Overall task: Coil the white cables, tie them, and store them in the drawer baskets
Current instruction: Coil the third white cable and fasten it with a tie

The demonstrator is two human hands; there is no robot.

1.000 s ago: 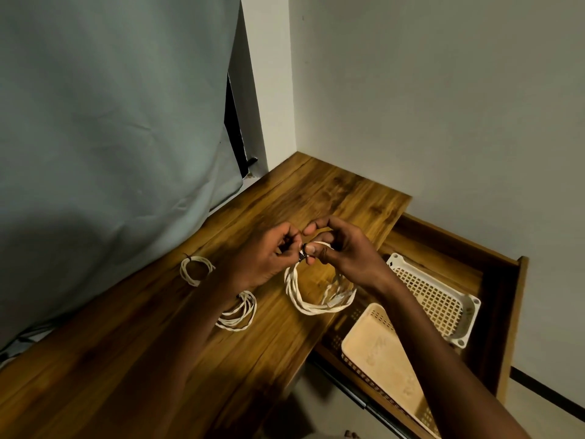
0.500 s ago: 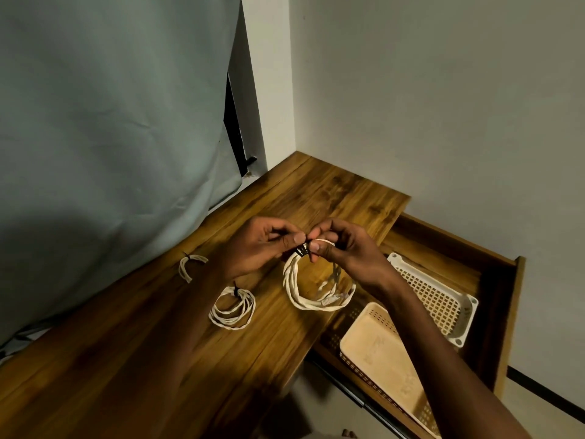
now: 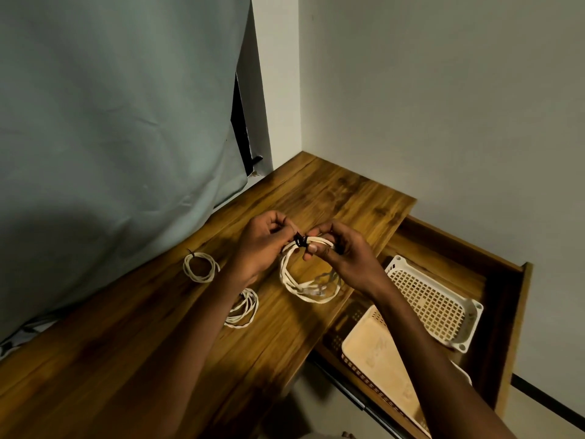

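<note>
2 forearms enter from the lower edge, yours, reaching over the wooden desk (image 3: 126, 359). nearest you on the right, the open drawer (image 3: 506, 312) holds 2 cream baskets: the near basket (image 3: 373, 353) lies partly under your right forearm, and the far basket (image 3: 433, 305), perforated, sits just beyond it. on the desk beside your left forearm lies 1 tied coil (image 3: 245, 312); a second tied coil (image 3: 201, 267) lies further left, near the hanging grey curtain (image 3: 110, 122). above the desk edge, your right hand (image 3: 345, 255) grips the top of the white cable coil (image 3: 304, 280), thumb pressed over the bundled strands, so the loop hangs down toward the desk top, with its plug ends at the bottom. your left hand (image 3: 262, 245), just beside the right, pinches the black tie (image 3: 299, 240) wrapped around the coil's top. behind everything, the white walls (image 3: 443, 106) meet at the corner.
</note>
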